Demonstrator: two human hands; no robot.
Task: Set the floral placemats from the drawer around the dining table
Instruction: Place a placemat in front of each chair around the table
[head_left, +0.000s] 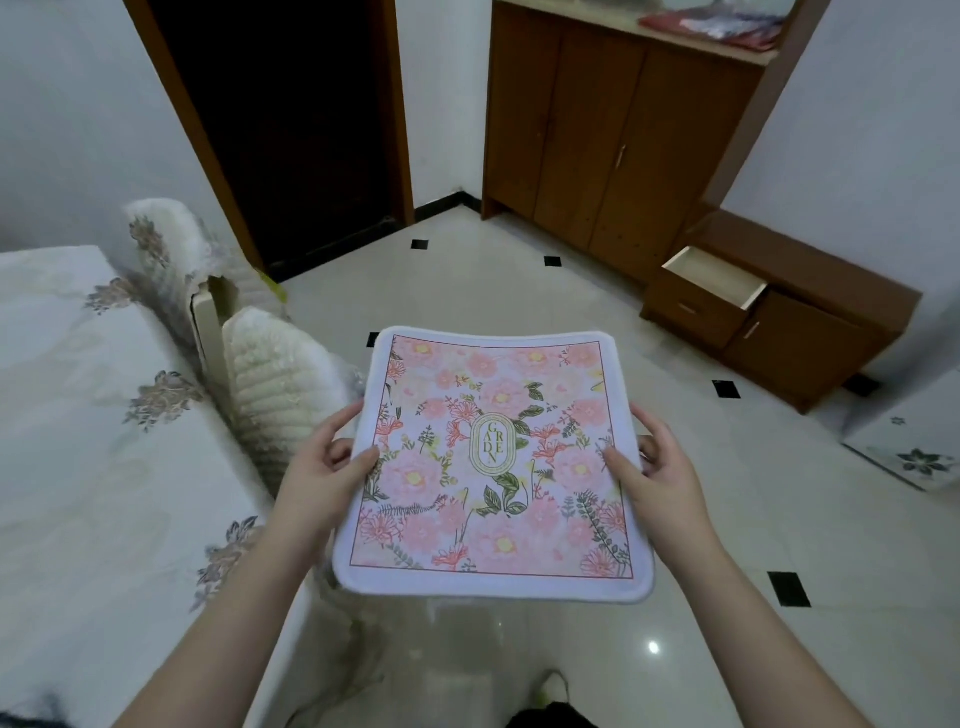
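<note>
Both hands, left hand (324, 467) and right hand (657, 467), pinch the floral placemat (493, 462) by its side edges (thumbs on top), so the limp mat could sag or slip before reaching the dining table (78, 415).

A placemat (493, 457) is held flat in mid-air between the left hand (322, 467) on its left edge and the right hand (660, 467) on its right edge, above the floor (519, 291). To the left lies the dining table (78, 415), with two chairs (270, 374) just beside its right side, one behind the other. Behind the placemat, to the right, a low cabinet (810, 291) stands against the wall with its drawer (717, 278) pulled open, a tall cupboard (597, 130) stands left of it, and a doorway (291, 124) lies further left.
</note>
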